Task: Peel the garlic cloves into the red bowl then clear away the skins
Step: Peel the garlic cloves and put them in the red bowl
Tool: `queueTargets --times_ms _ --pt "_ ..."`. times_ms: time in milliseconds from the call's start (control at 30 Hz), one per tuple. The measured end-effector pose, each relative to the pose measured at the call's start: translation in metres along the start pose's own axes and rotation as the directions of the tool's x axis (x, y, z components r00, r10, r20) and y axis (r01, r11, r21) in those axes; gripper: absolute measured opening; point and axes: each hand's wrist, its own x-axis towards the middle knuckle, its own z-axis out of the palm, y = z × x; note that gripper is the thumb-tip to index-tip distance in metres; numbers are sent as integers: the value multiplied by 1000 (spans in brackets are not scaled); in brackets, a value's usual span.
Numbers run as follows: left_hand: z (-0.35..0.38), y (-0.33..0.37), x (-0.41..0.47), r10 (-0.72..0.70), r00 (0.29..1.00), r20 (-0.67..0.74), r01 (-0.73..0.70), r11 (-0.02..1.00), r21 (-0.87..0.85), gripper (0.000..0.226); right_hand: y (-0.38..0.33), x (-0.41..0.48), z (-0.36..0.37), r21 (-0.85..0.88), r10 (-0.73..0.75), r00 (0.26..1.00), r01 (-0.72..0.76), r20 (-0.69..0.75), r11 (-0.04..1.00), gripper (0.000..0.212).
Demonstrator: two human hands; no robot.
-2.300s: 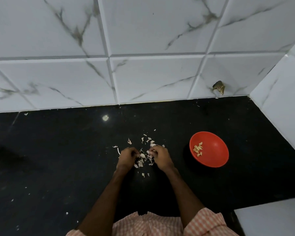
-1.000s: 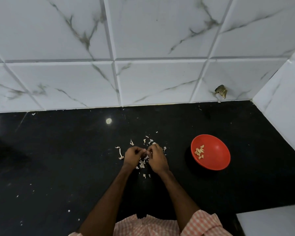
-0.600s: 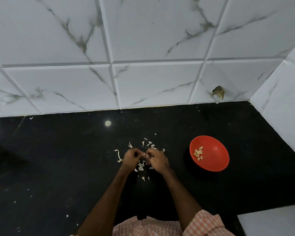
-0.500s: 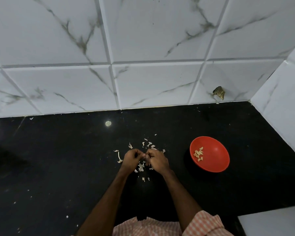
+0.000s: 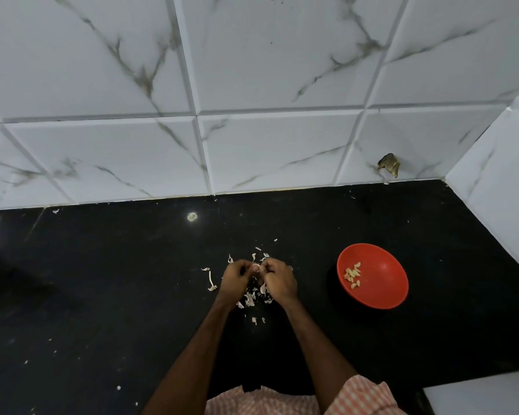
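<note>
My left hand (image 5: 235, 280) and my right hand (image 5: 279, 280) meet over the black counter, fingers curled, and both pinch one small pale garlic clove (image 5: 256, 267) between their fingertips. Loose papery skins (image 5: 250, 301) lie scattered under and around the hands, with a longer strip of skin (image 5: 211, 280) to the left. The red bowl (image 5: 381, 290) stands on the counter to the right of my right hand, apart from it, and holds several peeled cloves (image 5: 353, 274) near its left side.
The black counter (image 5: 102, 295) runs back to a white marble-tiled wall (image 5: 252, 85) and to a side wall (image 5: 507, 205) on the right. A chipped hole (image 5: 389, 168) marks the back tile. A white surface (image 5: 480, 396) sits at the lower right corner.
The hands came closer together on the clove and have kept working it in the same spot. The bowl and the skins lie as before; only the camera shifted a little.
</note>
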Motion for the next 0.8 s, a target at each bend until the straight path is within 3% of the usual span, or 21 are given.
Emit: queueTargets --times_ms 133,467,633,733,800 --pt "-7 0 5 -15 999 47 17 999 -50 8 8 6 1 173 -33 999 29 21 985 20" --pt "-11 -9 3 -26 998 -54 33 992 122 12 18 6 1 385 49 997 -68 59 921 21" --pt "-9 -7 5 39 998 -56 -23 966 258 28 22 8 1 413 74 996 -90 56 906 19" --pt "-4 -6 6 30 999 23 -37 916 398 16 21 8 0 386 61 997 -76 50 919 19" --pt "0 -5 7 16 1000 22 -24 916 402 11 22 9 -1 380 54 997 -68 47 922 18"
